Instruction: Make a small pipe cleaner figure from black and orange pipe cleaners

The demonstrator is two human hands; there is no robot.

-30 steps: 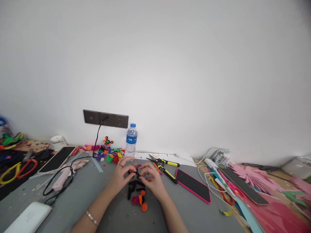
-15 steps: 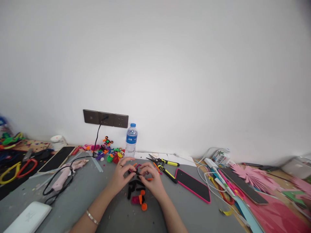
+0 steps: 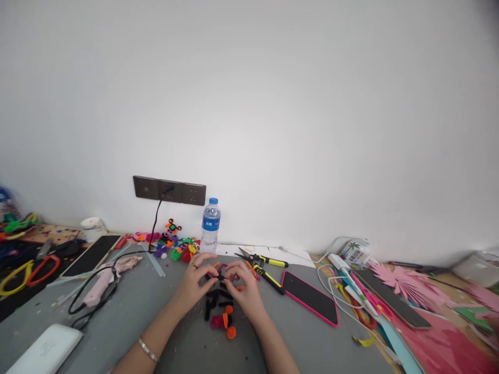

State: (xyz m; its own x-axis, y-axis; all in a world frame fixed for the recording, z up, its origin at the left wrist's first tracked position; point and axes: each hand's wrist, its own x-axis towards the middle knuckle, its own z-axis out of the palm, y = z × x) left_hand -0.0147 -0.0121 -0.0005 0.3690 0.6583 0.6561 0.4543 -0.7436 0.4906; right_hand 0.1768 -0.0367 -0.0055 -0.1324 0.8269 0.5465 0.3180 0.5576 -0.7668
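Left hand (image 3: 195, 283) and right hand (image 3: 244, 288) pinching black pipe cleaner (image 3: 220, 278): light, bendy, likely best gripped near the ends.

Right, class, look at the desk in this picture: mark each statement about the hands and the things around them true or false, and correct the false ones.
1. Both hands, the left hand and the right hand, pinch one small black piece between them. True.
2. The water bottle lies on its side. False: it stands upright by the wall.
3. The phone with the pink case lies to the right of the hands. True.
4. The yellow-handled cutters are held in the right hand. False: they lie on the table.
5. A bracelet is on the left wrist. True.
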